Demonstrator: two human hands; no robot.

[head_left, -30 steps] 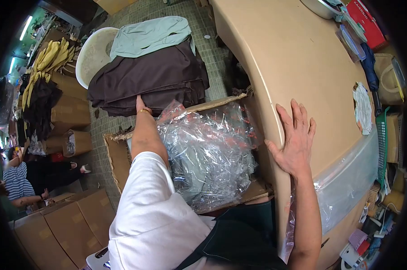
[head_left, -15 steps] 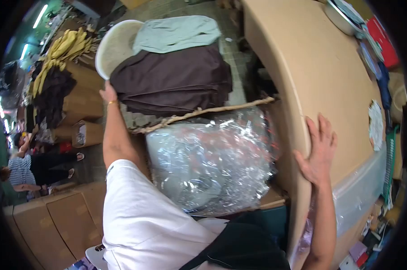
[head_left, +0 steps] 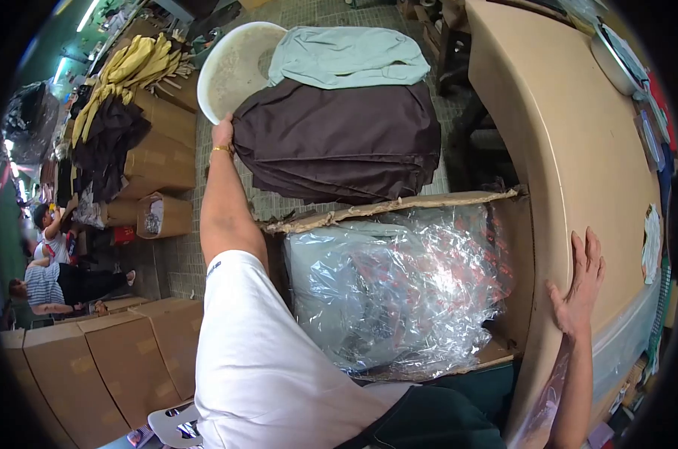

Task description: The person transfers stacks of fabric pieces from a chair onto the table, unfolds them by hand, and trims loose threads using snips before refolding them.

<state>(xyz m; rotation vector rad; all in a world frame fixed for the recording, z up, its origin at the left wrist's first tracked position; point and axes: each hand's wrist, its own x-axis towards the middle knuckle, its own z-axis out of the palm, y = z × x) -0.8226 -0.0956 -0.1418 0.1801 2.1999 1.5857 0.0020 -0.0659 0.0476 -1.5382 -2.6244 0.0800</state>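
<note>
My left hand (head_left: pixel 223 136) is at the near rim of a round white tub (head_left: pixel 232 63), its fingers closed on the edge. Across the tub's right side lies a stack of folded dark brown cloth (head_left: pixel 339 138), with a folded pale green cloth piece (head_left: pixel 350 56) at its far end. My right hand (head_left: pixel 581 288) rests with fingers spread on a cardboard-covered table (head_left: pixel 601 142), holding nothing. Between my arms stands an open cardboard box (head_left: pixel 522 247) with a ragged far edge. Inside are grey-green pieces in clear plastic bags (head_left: pixel 384 292).
Closed cartons (head_left: pixel 129 352) line the lower left. Yellow cloth (head_left: pixel 137 63) and dark cloth hang over boxes at upper left; a small open carton (head_left: pixel 163 215) stands below. Two people are at far left, one in a striped top (head_left: pixel 47 288). A metal bowl (head_left: pixel 616 56) sits at upper right.
My view has turned, so the tub, cloths, box and table appear farther right. Against those things, my left hand stays at the tub's rim and my right hand stays on the table.
</note>
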